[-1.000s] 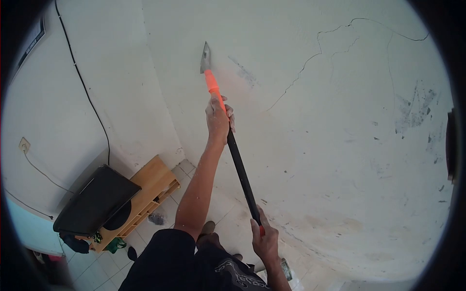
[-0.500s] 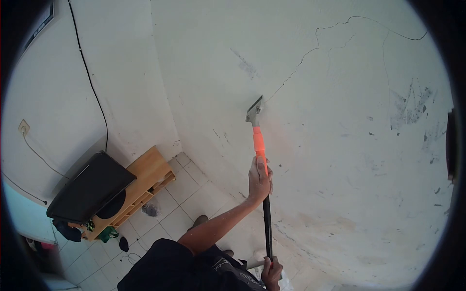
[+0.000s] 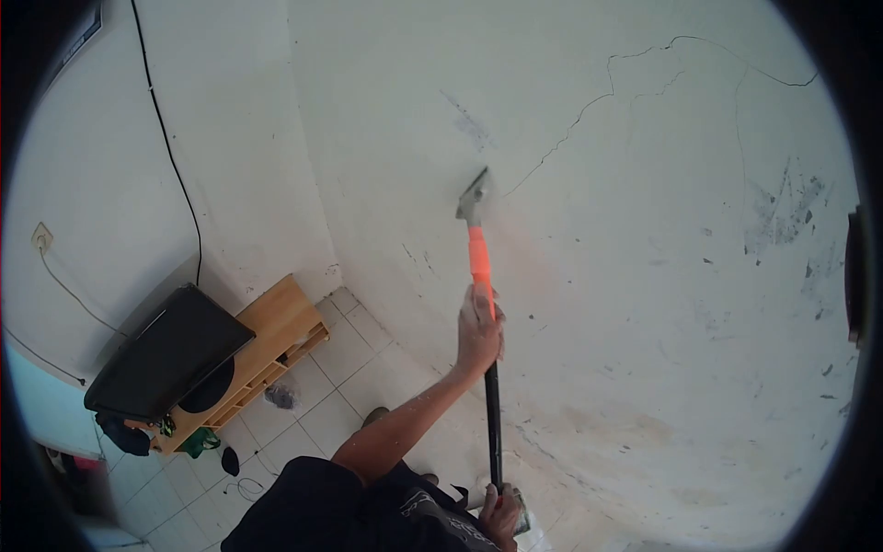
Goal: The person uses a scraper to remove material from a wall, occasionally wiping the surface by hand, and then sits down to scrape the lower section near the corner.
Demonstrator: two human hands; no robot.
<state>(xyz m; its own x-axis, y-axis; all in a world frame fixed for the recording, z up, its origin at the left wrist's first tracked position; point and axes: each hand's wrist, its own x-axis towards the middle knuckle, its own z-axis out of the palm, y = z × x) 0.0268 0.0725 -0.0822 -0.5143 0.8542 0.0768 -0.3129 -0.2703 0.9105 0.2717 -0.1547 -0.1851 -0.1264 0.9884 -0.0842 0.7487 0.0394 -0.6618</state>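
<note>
A long-handled scraper (image 3: pixel 479 258) stands tilted against the pale wall, with a grey metal head, an orange collar and a black pole. Its blade end is at the wall, just left of the lower end of a long crack and below a grey scuffed patch (image 3: pixel 471 127). My left hand (image 3: pixel 480 329) is wrapped round the pole where the orange part meets the black. Lower down, my right hand (image 3: pixel 501 511) is closed round the bottom end of the pole. A pale object beside the right hand is too partly hidden to name.
To the left, a black television (image 3: pixel 170 354) stands on a low wooden cabinet (image 3: pixel 290 313). A plugged-in cable hangs from a wall socket (image 3: pixel 42 237). A clear plastic bag (image 3: pixel 280 396) and a loose cord lie on the tiled floor (image 3: pixel 317 409). Dark chipped patches (image 3: pixel 791 212) mark the wall at right.
The scraper head has shifted up and to the left along the wall, away from the crack's end. Both hands have moved with it, still gripping the pole. The view has shifted slightly.
</note>
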